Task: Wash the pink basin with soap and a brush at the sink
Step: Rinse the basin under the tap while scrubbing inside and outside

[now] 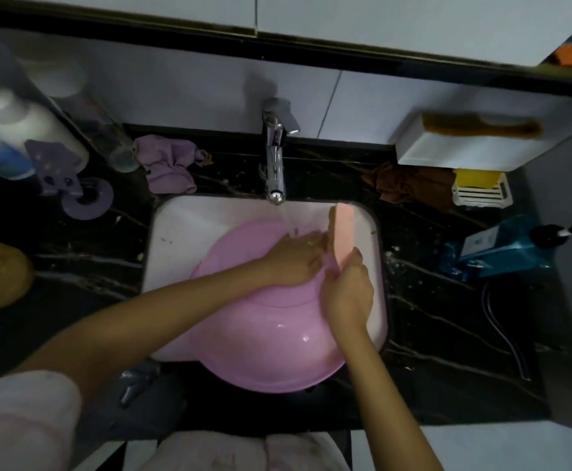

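fingers (333, 270) of right hand (349, 295) around brush (343, 229)

Both forearms are bare and reach forward, meeting near the middle. The left arm comes in at a slant from a pale sleeve (23, 419). The left hand (294, 261) lies palm down with its fingers straight. Just beside it, the right hand (349, 294) curls round the near end of a brush (343, 232).

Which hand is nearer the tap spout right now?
Left. The left hand lies flat on the pink basin with its fingertips under the water stream, just below the tap spout. The right hand grips the pink brush farther to the right and lower in the sink.
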The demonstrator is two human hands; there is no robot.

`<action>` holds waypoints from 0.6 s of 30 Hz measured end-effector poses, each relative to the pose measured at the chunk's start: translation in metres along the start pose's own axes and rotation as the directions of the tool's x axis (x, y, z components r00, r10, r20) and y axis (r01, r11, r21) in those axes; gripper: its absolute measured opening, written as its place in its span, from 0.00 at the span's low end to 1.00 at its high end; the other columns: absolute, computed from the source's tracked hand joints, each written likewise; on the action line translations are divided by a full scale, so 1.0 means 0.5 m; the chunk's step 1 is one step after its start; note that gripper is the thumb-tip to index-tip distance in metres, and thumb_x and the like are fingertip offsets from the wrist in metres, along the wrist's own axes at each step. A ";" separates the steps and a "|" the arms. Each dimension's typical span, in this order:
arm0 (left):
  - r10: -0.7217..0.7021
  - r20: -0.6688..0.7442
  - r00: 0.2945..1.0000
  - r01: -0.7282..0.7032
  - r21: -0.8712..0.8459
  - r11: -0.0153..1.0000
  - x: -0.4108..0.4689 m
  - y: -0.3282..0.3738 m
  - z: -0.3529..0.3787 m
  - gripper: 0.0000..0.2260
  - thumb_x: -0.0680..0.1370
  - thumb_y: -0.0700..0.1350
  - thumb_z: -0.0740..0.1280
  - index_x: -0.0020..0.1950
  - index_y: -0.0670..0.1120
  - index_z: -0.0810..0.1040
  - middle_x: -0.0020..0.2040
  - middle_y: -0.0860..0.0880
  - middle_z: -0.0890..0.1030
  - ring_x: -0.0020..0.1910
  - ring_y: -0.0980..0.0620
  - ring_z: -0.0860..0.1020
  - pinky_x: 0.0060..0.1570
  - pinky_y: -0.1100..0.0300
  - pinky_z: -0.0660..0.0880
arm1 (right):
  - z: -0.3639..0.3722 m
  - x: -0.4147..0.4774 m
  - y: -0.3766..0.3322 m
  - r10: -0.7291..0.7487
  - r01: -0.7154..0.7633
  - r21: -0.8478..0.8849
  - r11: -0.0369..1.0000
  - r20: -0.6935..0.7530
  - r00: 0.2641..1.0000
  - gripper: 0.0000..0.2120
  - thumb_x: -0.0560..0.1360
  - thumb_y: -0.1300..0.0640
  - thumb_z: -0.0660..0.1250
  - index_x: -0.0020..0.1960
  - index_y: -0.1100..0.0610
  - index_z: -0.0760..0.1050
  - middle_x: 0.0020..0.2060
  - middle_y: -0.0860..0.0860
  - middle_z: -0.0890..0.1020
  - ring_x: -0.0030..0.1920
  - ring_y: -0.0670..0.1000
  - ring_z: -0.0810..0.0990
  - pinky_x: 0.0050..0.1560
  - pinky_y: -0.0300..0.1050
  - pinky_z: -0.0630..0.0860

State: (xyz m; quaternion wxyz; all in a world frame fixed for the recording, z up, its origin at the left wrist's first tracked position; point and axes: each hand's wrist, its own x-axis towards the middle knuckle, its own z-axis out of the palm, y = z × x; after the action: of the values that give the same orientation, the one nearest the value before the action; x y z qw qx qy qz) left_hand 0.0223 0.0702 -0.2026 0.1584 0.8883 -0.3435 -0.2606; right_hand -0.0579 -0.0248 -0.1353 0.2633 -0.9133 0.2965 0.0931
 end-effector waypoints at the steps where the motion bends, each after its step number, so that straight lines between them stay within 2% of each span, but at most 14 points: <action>1: 0.030 -0.001 1.000 -0.030 -0.020 0.999 0.014 0.002 -0.006 0.22 0.83 0.48 0.51 0.76 0.46 0.56 0.77 0.48 0.56 0.76 0.51 0.52 0.74 0.49 0.48 | -0.001 0.001 0.001 0.013 -0.013 0.019 1.000 -0.008 1.000 0.26 0.78 0.58 0.60 0.74 0.60 0.58 0.60 0.60 0.75 0.57 0.61 0.76 0.53 0.48 0.72; 4: -0.076 -0.029 0.997 0.073 -0.067 0.995 0.030 -0.069 -0.035 0.21 0.83 0.47 0.52 0.76 0.48 0.59 0.76 0.49 0.59 0.76 0.50 0.57 0.74 0.57 0.53 | -0.001 0.005 0.004 0.037 -0.037 0.032 0.999 -0.003 0.999 0.25 0.77 0.60 0.60 0.73 0.61 0.60 0.60 0.60 0.75 0.58 0.62 0.76 0.54 0.48 0.72; 6: -0.254 0.001 0.967 0.254 -0.002 0.967 -0.003 -0.116 -0.037 0.22 0.82 0.49 0.51 0.77 0.47 0.56 0.77 0.46 0.57 0.75 0.48 0.58 0.71 0.55 0.57 | 0.001 0.005 0.005 0.025 -0.025 0.012 1.000 0.005 1.000 0.25 0.78 0.60 0.58 0.74 0.61 0.58 0.61 0.60 0.75 0.58 0.61 0.76 0.55 0.48 0.72; 8: -0.414 0.021 0.910 0.412 0.062 0.909 -0.055 -0.105 -0.025 0.26 0.82 0.52 0.50 0.77 0.45 0.49 0.78 0.43 0.50 0.76 0.45 0.51 0.73 0.50 0.51 | 0.003 0.004 -0.001 0.018 -0.018 -0.010 1.000 0.023 1.000 0.27 0.79 0.61 0.57 0.76 0.62 0.54 0.62 0.60 0.74 0.59 0.61 0.75 0.55 0.47 0.72; 9: -0.412 0.021 0.911 0.409 0.078 0.909 -0.075 -0.073 -0.018 0.27 0.82 0.54 0.50 0.77 0.44 0.47 0.78 0.43 0.47 0.77 0.45 0.48 0.73 0.48 0.47 | 0.006 0.003 -0.005 0.019 -0.019 -0.017 1.000 0.030 0.999 0.27 0.79 0.62 0.56 0.76 0.62 0.52 0.62 0.60 0.73 0.59 0.60 0.75 0.54 0.47 0.72; 10: -0.339 0.025 0.940 0.337 0.070 0.939 -0.083 -0.032 -0.006 0.28 0.81 0.55 0.50 0.78 0.45 0.47 0.78 0.44 0.47 0.77 0.46 0.46 0.74 0.47 0.45 | 0.007 0.001 -0.008 0.021 -0.020 -0.023 1.000 0.036 0.999 0.28 0.79 0.62 0.56 0.76 0.63 0.51 0.62 0.60 0.73 0.59 0.60 0.75 0.54 0.46 0.72; 12: -0.111 0.035 0.993 0.110 0.024 0.994 -0.070 0.042 0.004 0.26 0.82 0.54 0.50 0.78 0.49 0.49 0.78 0.47 0.49 0.77 0.49 0.48 0.74 0.45 0.44 | 0.001 0.008 -0.008 0.044 -0.043 -0.017 0.999 0.062 0.997 0.28 0.79 0.60 0.57 0.76 0.63 0.52 0.62 0.60 0.73 0.59 0.60 0.75 0.55 0.46 0.71; 13: -0.024 0.034 0.999 0.024 0.022 0.999 -0.052 0.053 0.000 0.24 0.82 0.52 0.50 0.78 0.50 0.51 0.78 0.48 0.51 0.77 0.50 0.49 0.74 0.45 0.45 | 0.000 0.015 -0.003 0.069 -0.069 0.002 0.998 0.076 0.995 0.26 0.79 0.59 0.58 0.74 0.64 0.56 0.61 0.61 0.74 0.59 0.60 0.75 0.54 0.47 0.71; 15: 0.045 0.046 0.998 -0.046 0.015 0.999 -0.017 0.024 -0.017 0.23 0.82 0.50 0.51 0.77 0.51 0.55 0.78 0.48 0.53 0.77 0.50 0.51 0.74 0.48 0.47 | -0.006 0.036 0.012 0.115 -0.121 0.046 0.992 0.119 0.986 0.18 0.79 0.57 0.59 0.66 0.64 0.66 0.57 0.62 0.77 0.56 0.62 0.76 0.52 0.48 0.72; 17: 0.076 0.055 0.996 -0.077 0.016 0.997 -0.021 -0.040 -0.029 0.26 0.79 0.53 0.45 0.77 0.50 0.56 0.78 0.48 0.55 0.76 0.51 0.53 0.74 0.53 0.50 | -0.008 0.045 0.024 0.124 -0.142 0.094 0.985 0.180 0.976 0.14 0.78 0.56 0.60 0.59 0.63 0.71 0.54 0.62 0.79 0.54 0.62 0.77 0.50 0.48 0.72; 18: 0.044 0.036 0.998 -0.045 0.033 0.998 -0.033 -0.078 -0.033 0.29 0.77 0.55 0.41 0.77 0.48 0.55 0.77 0.47 0.55 0.76 0.51 0.54 0.74 0.55 0.51 | -0.007 0.045 0.029 0.116 -0.141 0.125 0.982 0.186 0.976 0.13 0.78 0.56 0.61 0.58 0.63 0.72 0.54 0.61 0.79 0.54 0.61 0.77 0.50 0.47 0.72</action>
State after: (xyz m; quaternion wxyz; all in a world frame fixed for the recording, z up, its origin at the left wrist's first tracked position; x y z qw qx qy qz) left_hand 0.0419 0.1114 -0.2015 0.1429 0.8782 -0.3704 -0.2668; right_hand -0.0480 -0.0478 -0.1457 0.3443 -0.8599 0.3361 0.1706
